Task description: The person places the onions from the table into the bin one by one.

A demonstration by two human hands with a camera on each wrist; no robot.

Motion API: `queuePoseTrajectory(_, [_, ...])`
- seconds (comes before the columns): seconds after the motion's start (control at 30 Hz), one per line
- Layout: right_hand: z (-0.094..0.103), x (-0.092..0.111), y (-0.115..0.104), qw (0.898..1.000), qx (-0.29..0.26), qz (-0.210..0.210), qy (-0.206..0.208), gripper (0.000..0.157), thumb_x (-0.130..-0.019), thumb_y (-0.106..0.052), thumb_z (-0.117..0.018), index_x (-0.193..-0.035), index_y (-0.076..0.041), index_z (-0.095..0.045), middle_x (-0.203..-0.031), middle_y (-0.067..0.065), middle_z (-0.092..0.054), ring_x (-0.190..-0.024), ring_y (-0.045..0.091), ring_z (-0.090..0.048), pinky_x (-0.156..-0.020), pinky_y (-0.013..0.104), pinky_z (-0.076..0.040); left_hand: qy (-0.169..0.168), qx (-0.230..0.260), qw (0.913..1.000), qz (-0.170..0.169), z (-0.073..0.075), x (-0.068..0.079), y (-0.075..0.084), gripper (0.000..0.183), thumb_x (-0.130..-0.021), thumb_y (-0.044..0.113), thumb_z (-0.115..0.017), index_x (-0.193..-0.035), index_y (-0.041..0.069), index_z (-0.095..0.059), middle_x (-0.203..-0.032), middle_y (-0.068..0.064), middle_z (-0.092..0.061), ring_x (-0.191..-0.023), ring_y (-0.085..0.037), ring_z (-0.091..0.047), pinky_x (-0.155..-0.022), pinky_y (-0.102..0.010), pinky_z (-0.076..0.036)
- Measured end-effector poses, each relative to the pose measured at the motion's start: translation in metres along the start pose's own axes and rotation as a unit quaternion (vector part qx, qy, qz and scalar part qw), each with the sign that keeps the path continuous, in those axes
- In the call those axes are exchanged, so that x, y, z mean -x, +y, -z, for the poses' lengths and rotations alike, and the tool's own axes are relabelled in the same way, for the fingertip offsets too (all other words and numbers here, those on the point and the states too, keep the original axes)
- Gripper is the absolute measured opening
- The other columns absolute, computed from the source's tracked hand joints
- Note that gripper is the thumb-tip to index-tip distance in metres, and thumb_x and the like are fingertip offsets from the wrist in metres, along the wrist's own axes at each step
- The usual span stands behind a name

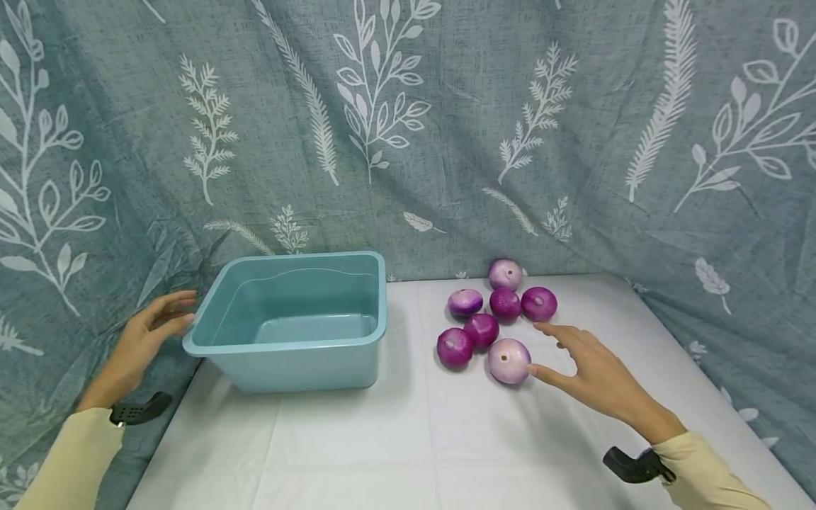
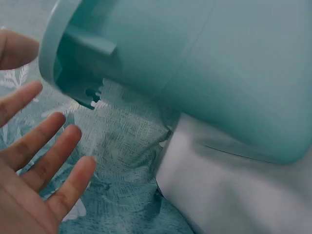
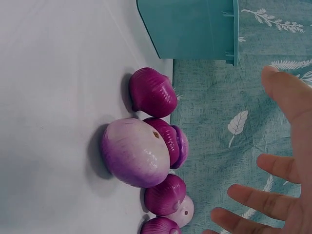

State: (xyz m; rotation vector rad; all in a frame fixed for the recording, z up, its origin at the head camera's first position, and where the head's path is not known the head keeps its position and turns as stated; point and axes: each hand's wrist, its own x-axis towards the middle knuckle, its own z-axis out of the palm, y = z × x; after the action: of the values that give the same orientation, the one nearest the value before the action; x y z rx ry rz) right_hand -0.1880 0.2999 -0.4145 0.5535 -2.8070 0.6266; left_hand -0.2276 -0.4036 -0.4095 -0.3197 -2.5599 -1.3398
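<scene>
My left hand is beside the left rim of a teal plastic basin, its fingers spread and relaxed. In the left wrist view those fingers hold nothing, and the basin's rim is close to the thumb. At the right, my right hand reaches over the cloth with thumb and fingers parted. Nearest to it is a large pale purple onion, with the thumb tip overlapping its edge in the head view. The right wrist view has the same onion below the open palm.
Behind the pale onion lie several purple onions, a light one at the back and a purple-and-white piece. A white cloth covers the table. A teal leaf-print curtain hangs behind and at the sides.
</scene>
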Motion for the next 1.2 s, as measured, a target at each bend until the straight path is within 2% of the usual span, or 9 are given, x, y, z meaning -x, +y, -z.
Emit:
queuePoseTrajectory(0.13, [-0.003, 0.000, 0.000, 1.000, -0.002, 0.007, 0.003, 0.073, -0.093, -0.052, -0.074, -0.153, -0.019, -0.050, -0.143, 0.009, -0.057, -0.113, 0.030, -0.059, -0.082, 0.055, -0.053, -0.024, 0.017, 0.9995, 0.008, 0.000, 0.000, -0.005, 0.055, -0.110, 0.025, -0.054, -0.161, 0.017, -0.037, -0.146, 0.000, -0.048, -0.120, 0.001, -0.048, -0.087, -0.021, -0.044])
queuePoseTrajectory(0.27, [-0.008, 0.000, 0.002, 1.000, -0.002, 0.006, 0.001, 0.072, -0.092, -0.051, -0.076, -0.152, -0.018, -0.052, -0.141, 0.008, -0.059, -0.112, 0.029, -0.060, -0.083, 0.053, -0.052, -0.048, 0.020, 0.9984, 0.025, -0.002, 0.000, -0.008, 0.057, -0.110, 0.027, -0.054, -0.163, 0.020, -0.034, -0.152, -0.009, -0.041, -0.123, 0.001, -0.045, -0.088, -0.021, -0.040])
queuePoseTrajectory(0.33, [-0.011, 0.000, 0.003, 1.000, -0.002, 0.001, -0.002, 0.073, -0.092, -0.054, -0.074, -0.151, -0.018, -0.052, -0.140, 0.007, -0.059, -0.112, 0.028, -0.060, -0.082, 0.052, -0.052, -0.055, 0.026, 0.9977, 0.031, -0.003, 0.001, -0.009, 0.057, -0.110, 0.027, -0.054, -0.163, 0.020, -0.034, -0.154, -0.010, -0.039, -0.125, 0.000, -0.042, -0.094, -0.029, -0.039])
queuePoseTrajectory(0.43, [-0.015, 0.000, 0.005, 1.000, -0.004, -0.004, -0.007, 0.075, -0.092, -0.059, -0.071, -0.151, -0.017, -0.052, -0.140, 0.007, -0.059, -0.112, 0.030, -0.060, -0.082, 0.053, -0.052, -0.062, 0.039, 0.9967, 0.035, -0.004, 0.002, -0.010, 0.055, -0.110, 0.027, -0.052, -0.162, 0.021, -0.035, -0.157, -0.009, -0.037, -0.128, -0.001, -0.038, -0.101, -0.049, -0.035])
queuePoseTrajectory(0.5, [-0.017, 0.000, 0.007, 1.000, -0.005, -0.003, -0.009, 0.075, -0.092, -0.059, -0.071, -0.151, -0.017, -0.052, -0.140, 0.008, -0.059, -0.111, 0.031, -0.060, -0.081, 0.053, -0.052, -0.066, 0.052, 0.9957, 0.039, -0.005, 0.002, -0.010, 0.054, -0.110, 0.027, -0.052, -0.162, 0.021, -0.036, -0.159, -0.009, -0.035, -0.130, -0.003, -0.037, -0.102, -0.062, -0.030])
queuePoseTrajectory(0.6, [-0.021, 0.000, 0.011, 1.000, -0.005, -0.003, -0.013, 0.074, -0.092, -0.057, -0.072, -0.151, -0.018, -0.051, -0.139, 0.009, -0.060, -0.111, 0.030, -0.060, -0.080, 0.053, -0.052, -0.074, 0.066, 0.9938, 0.051, -0.005, 0.003, -0.011, 0.054, -0.111, 0.029, -0.051, -0.162, 0.022, -0.036, -0.162, -0.012, -0.031, -0.135, -0.012, -0.035, -0.103, -0.071, -0.025])
queuePoseTrajectory(0.77, [-0.030, 0.001, 0.016, 1.000, -0.008, -0.008, -0.023, 0.075, -0.091, -0.057, -0.073, -0.151, -0.018, -0.052, -0.140, 0.008, -0.060, -0.110, 0.028, -0.060, -0.080, 0.051, -0.052, -0.099, 0.097, 0.9876, 0.074, -0.004, 0.001, -0.013, 0.055, -0.111, 0.030, -0.049, -0.164, 0.027, -0.031, -0.169, -0.009, -0.017, -0.151, -0.037, -0.016, -0.106, -0.078, -0.016])
queuePoseTrajectory(0.87, [-0.036, 0.001, 0.017, 1.000, -0.013, -0.007, -0.026, 0.077, -0.091, -0.060, -0.072, -0.151, -0.017, -0.052, -0.140, 0.009, -0.060, -0.109, 0.029, -0.061, -0.079, 0.051, -0.052, -0.110, 0.115, 0.9840, 0.080, -0.004, 0.000, -0.016, 0.057, -0.111, 0.029, -0.049, -0.164, 0.027, -0.028, -0.172, -0.004, -0.009, -0.153, -0.045, -0.004, -0.106, -0.081, -0.011])
queuePoseTrajectory(1.2, [-0.051, -0.002, 0.024, 0.999, -0.026, -0.003, -0.035, 0.083, -0.087, -0.063, -0.074, -0.151, -0.015, -0.052, -0.139, 0.010, -0.060, -0.107, 0.029, -0.062, -0.078, 0.047, -0.052, -0.128, 0.163, 0.9749, 0.080, -0.004, -0.001, -0.017, 0.056, -0.113, 0.022, -0.045, -0.165, 0.024, -0.025, -0.172, 0.006, -0.002, -0.154, -0.042, 0.008, -0.105, -0.083, -0.008])
